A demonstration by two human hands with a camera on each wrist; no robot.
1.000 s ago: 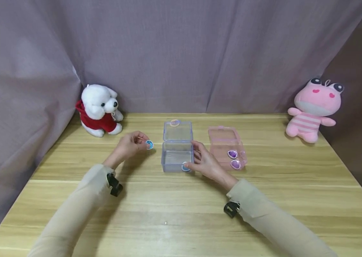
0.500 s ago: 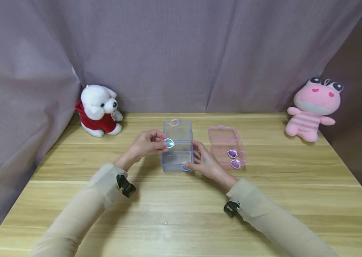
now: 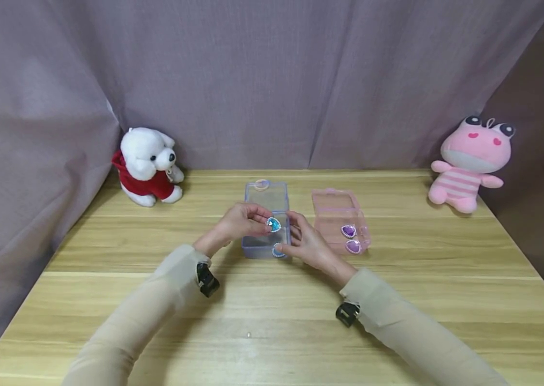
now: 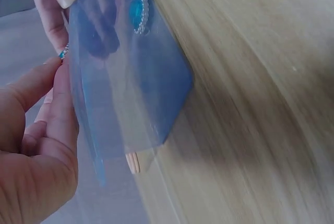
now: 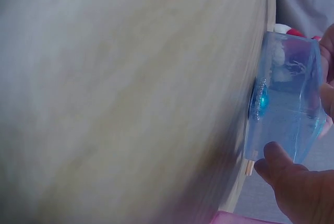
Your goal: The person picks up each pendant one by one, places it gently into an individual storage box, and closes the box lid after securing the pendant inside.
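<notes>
Left hand [image 3: 239, 222] has carried its pinched bead-rimmed gem [image 3: 274, 224] over the translucent box [image 3: 258, 252] the right hand [image 3: 314, 247] grips.

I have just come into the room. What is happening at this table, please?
A person's left hand pinches a blue gem over the open bluish clear box, while the right hand holds the box at its right side. Another blue gem is already inside it. Beside it, two purple gems lie in an open pink box. Two plush toys sit farther back, one toward each side.
</notes>
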